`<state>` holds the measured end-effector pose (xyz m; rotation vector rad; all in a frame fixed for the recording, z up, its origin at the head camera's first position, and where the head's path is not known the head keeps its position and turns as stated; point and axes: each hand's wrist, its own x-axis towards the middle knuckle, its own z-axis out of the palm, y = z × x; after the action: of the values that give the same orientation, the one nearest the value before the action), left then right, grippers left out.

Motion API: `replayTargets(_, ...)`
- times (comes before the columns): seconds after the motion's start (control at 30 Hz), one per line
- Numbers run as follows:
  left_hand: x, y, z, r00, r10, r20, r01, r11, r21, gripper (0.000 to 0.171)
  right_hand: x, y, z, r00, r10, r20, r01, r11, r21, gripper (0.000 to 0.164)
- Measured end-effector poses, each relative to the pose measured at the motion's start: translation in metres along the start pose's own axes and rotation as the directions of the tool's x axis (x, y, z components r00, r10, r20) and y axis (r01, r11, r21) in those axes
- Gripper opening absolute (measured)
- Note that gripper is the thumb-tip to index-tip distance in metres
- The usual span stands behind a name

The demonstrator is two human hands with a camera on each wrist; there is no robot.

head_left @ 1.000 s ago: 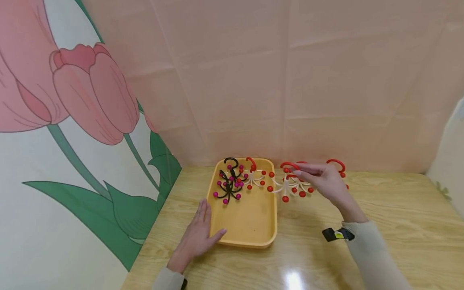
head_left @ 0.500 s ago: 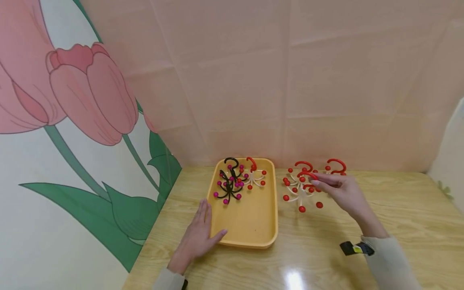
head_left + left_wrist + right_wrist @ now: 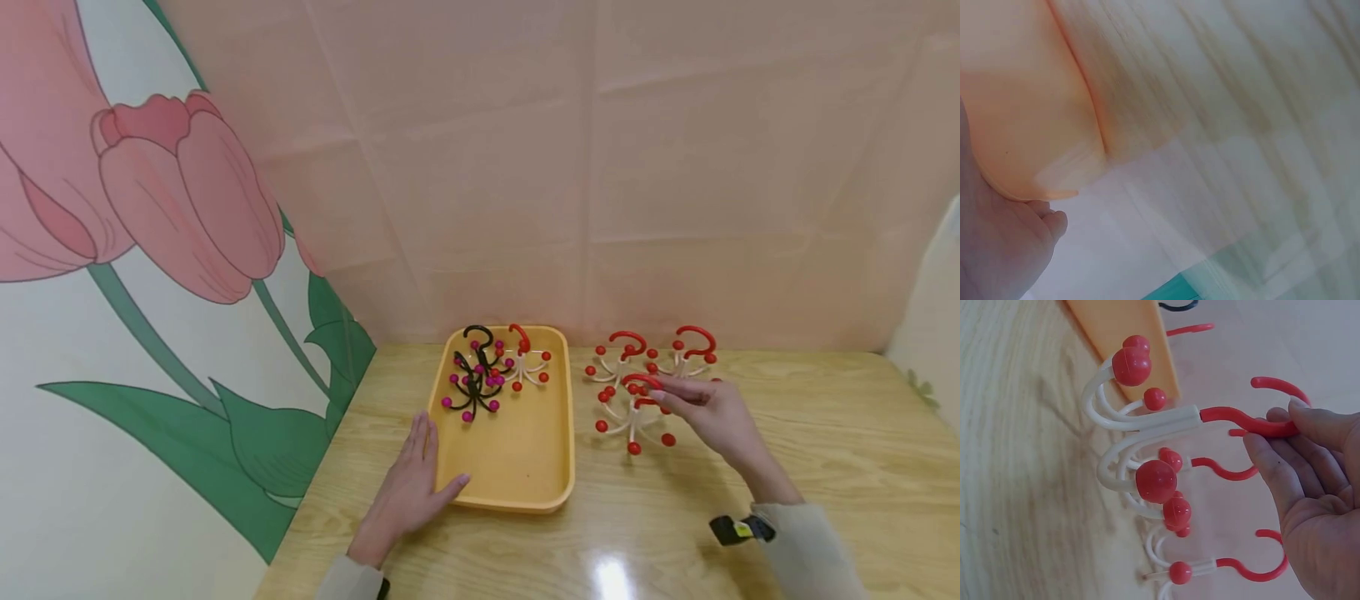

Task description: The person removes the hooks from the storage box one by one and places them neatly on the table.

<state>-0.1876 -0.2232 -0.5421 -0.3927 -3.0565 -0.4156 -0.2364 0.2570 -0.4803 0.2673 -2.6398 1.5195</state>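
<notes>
My right hand [image 3: 712, 417] pinches the red hook of a multi-arm hanger [image 3: 1166, 422] between thumb and fingers. Its curved white arms end in red balls and hang downward, close over the table right of the tray. Two matching hangers [image 3: 624, 368] [image 3: 1213, 565] stand behind it. My left hand [image 3: 408, 492] rests against the near left corner of the yellow tray [image 3: 517, 467], fingers straight along the side and thumb at the near rim. Inside the tray's far part are black hangers with magenta balls [image 3: 474, 387] and one white hanger with red balls [image 3: 522, 367].
The wooden table [image 3: 810, 467] meets a pinkish cloth-like backdrop [image 3: 480, 167] just behind the tray and hangers. A wall with painted tulips [image 3: 195, 192] borders the left side. Another pale wall [image 3: 933, 325] stands at the right.
My right hand has moved right and toward me with the hanger, away from the tray's right side. The two hangers behind now show more fully. The left hand stays put.
</notes>
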Motion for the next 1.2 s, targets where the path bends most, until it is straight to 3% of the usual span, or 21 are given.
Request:
replayTargets(0.4, -0.001, 0.001, -0.001, 1.000, -0.013, 0.004, 0.013, 1.000, 0.006, 0.106, 0.007, 0.008, 0.013, 0.998, 0.055, 0.014, -0.055, 0.997, 0.046, 0.047)
replayTargets(0.7, -0.001, 0.002, -0.002, 1.000, -0.010, -0.003, 0.010, 1.000, -0.004, 0.104, 0.010, 0.015, 0.012, 0.995, 0.094, 0.034, -0.095, 0.995, 0.035, 0.054)
replayTargets(1.2, -0.003, 0.003, -0.004, 1.000, -0.005, 0.003, 0.005, 1.000, -0.005, 0.104, 0.010, 0.015, 0.010, 0.993, 0.101, 0.054, -0.103, 0.994, 0.045, 0.054)
